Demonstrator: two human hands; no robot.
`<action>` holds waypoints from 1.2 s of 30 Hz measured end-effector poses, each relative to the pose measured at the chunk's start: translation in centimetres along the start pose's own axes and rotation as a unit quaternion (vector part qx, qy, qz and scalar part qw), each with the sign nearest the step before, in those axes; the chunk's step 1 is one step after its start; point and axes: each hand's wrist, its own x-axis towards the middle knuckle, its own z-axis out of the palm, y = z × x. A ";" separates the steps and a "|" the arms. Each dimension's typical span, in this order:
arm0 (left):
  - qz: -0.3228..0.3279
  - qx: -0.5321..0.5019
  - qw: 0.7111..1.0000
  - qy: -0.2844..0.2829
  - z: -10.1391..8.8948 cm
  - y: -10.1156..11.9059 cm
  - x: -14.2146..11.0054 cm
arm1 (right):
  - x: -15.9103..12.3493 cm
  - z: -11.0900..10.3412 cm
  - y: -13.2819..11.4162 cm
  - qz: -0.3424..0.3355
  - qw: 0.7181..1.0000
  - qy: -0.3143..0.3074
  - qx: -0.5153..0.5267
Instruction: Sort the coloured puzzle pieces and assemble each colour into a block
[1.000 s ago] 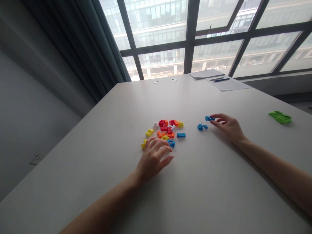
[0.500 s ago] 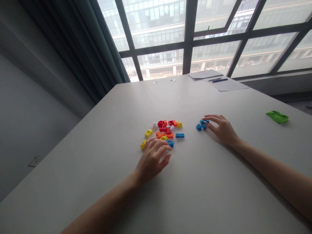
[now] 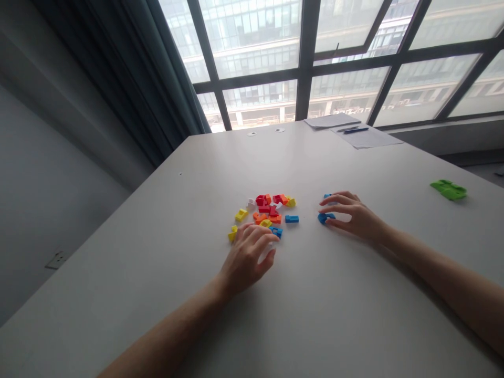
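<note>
My left hand (image 3: 248,254) rests at the near side of a loose pile of small plastic blocks, fingers curved and apart, with nothing seen in its grasp. By its fingertips are a blue block (image 3: 276,232), a yellow block (image 3: 265,223) and another yellow block (image 3: 232,234); the hand partly covers this edge of the pile. To the right, my right hand (image 3: 352,214) has its thumb and a finger around a small blue block (image 3: 325,217) on the table. Behind its fingers a second blue block (image 3: 328,196) is partly hidden.
Red blocks (image 3: 263,209), orange blocks (image 3: 274,219) and a white block (image 3: 251,202) make up the pile, with a blue block (image 3: 292,219) beside it. Green pieces (image 3: 449,189) lie far right. Papers (image 3: 368,138) and a pen (image 3: 356,130) lie at the back of the white table (image 3: 299,304).
The two blue blocks at my right hand, close together before, are now apart, one of them nearer to me. My right hand's fingers have shifted toward that block. My left hand stays put.
</note>
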 end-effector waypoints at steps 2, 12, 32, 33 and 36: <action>0.001 -0.001 1.000 0.001 0.0 0.0 0.0 | 0.1 -0.2 -0.1 0.001 1.000 0.003 0.025; -0.001 -0.002 1.000 -0.007 0.1 -0.1 -0.1 | -0.2 0.0 3.5 0.201 0.974 0.107 -0.015; -0.037 0.024 0.999 0.003 0.2 0.0 0.2 | 0.7 0.9 -0.7 0.075 0.988 0.111 -0.077; -0.041 0.026 0.999 0.004 0.2 0.0 0.2 | 0.8 1.0 -1.7 0.045 0.992 0.091 -0.070; -0.042 0.024 0.999 -0.001 0.2 0.0 0.3 | 1.0 1.6 -4.6 -0.044 0.997 0.001 -0.070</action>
